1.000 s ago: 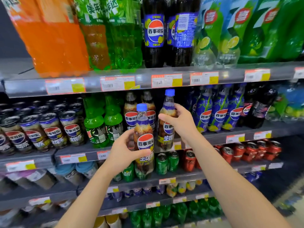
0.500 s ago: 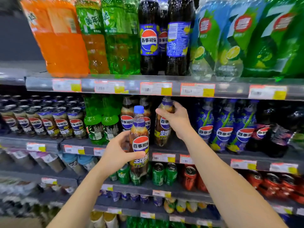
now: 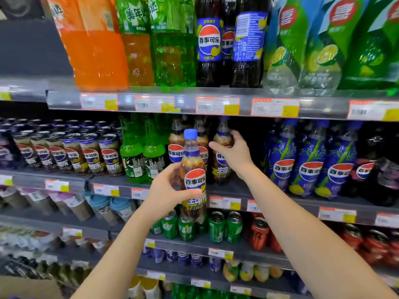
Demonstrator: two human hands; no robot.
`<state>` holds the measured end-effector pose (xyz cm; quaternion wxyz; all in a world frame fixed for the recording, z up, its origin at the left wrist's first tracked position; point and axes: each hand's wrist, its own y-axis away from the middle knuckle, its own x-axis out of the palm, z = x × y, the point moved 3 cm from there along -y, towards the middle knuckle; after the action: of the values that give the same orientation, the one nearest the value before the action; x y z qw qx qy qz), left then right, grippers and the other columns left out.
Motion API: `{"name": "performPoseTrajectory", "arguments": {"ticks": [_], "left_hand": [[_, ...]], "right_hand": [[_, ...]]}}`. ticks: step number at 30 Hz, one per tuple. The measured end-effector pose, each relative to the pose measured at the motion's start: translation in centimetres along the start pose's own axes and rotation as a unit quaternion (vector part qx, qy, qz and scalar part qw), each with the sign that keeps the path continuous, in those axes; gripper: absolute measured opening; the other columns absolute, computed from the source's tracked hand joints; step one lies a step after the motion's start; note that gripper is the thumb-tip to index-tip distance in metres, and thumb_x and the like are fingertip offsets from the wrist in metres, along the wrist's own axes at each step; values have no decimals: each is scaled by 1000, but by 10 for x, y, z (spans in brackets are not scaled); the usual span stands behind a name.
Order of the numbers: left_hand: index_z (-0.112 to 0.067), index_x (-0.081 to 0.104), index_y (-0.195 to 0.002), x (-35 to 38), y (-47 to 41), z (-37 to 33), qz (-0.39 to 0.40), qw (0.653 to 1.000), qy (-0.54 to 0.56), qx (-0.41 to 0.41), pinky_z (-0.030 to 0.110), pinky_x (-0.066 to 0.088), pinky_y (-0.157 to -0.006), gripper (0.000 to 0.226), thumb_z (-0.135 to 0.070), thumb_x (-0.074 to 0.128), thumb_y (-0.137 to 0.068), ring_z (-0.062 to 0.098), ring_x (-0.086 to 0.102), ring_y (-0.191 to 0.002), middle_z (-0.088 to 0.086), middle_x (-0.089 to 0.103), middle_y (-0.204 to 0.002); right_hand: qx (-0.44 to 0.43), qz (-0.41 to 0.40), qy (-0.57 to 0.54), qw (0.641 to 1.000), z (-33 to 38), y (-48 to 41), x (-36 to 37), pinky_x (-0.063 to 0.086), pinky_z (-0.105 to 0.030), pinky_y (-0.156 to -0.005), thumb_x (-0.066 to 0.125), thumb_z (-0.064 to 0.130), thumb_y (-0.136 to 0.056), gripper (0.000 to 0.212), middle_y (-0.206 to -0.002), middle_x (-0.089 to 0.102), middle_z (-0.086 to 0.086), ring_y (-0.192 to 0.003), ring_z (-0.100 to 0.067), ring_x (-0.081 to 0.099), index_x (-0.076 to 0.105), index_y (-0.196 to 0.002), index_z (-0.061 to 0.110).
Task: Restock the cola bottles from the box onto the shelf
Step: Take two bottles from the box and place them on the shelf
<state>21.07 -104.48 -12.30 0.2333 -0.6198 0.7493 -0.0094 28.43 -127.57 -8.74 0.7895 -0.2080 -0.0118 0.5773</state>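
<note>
Left hand [image 3: 166, 190] wraps around a cola bottle [image 3: 193, 175], thumb across the label front, fingers behind; bottle upright, blue cap on top, held in the air in front of the shelf edge [image 3: 121, 190], not resting on anything. Right hand [image 3: 234, 153] reaches further in and grips a second cola bottle [image 3: 222, 156] at its upper body; that one stands upright on the middle shelf, its base on the board, its top just under the shelf above. Two more cola bottles [image 3: 176, 147] of the same kind stand just left of it, partly hidden behind the held one. Left of those, green soda bottles [image 3: 131, 156], then rows of cola cans [image 3: 90, 154] further left. Right of the right hand a dark gap, then blue-wrapped bottles [image 3: 308, 162] in a row. Top shelf holds big bottles: orange [image 3: 92, 46], green, dark cola [image 3: 208, 42], lime-label ones at right. Below the middle shelf, green cans [image 3: 216, 227] and red cans [image 3: 260, 234]. Price tags [image 3: 218, 105] run along the shelf fronts, text too blurred to read. A brown cardboard corner [image 3: 28, 288] shows at near left bottom, contents not visible
</note>
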Motion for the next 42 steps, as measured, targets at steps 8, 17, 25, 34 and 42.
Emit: {"name": "performPoseTrajectory", "arguments": {"ticks": [8, 17, 25, 34, 42], "left_hand": [[-26, 62, -131, -9, -8, 18, 0, 999, -3, 48, 4, 49, -79, 74, -18, 97, -67, -7, 68, -101, -17, 74, -112], [-26, 63, -130, -7, -14, 43, 23, 998, 18, 64, 10, 53, -77, 73, -16, 97, -66, 0, 71, -101, -17, 76, -111], [-32, 64, -130, 2, -20, 47, 58, 995, 32, 78, 16, 57, -83, 70, -17, 95, -69, 8, 71, -107, -11, 75, -118], [-32, 64, -131, 9, -23, 48, 77, 993, 51, 78, 24, 58, -87, 70, -13, 93, -70, 8, 71, -109, -12, 76, -117], [-31, 65, -129, 11, -25, 50, 73, 991, 70, 84, 20, 58, -85, 69, -13, 92, -68, 9, 72, -108, -11, 76, -117]], "right_hand": [[5, 77, 16, 997, -24, -3, -6, 54, -35, -95, 87, 7, -73, 104, -128, 64, 0, -108, -13, 67, 27, -157, 25], [-39, -7, 25, 999, -44, -29, 6, 52, -43, -103, 90, 19, -71, 106, -133, 63, -2, -117, -16, 64, 29, -157, 27], [-28, 48, 89, 994, -52, -42, -1, 43, -22, -95, 85, -5, -72, 120, -130, 56, -1, -119, -14, 55, 10, -161, 25], [-20, -3, 128, 992, -60, -70, 2, 39, -20, -94, 85, 5, -76, 111, -141, 56, -5, -128, -21, 53, 16, -160, 27], [-11, -18, 137, 990, -80, -108, 9, 41, -33, -110, 85, 9, -76, 115, -148, 51, -5, -135, -25, 50, 11, -161, 28]]}}
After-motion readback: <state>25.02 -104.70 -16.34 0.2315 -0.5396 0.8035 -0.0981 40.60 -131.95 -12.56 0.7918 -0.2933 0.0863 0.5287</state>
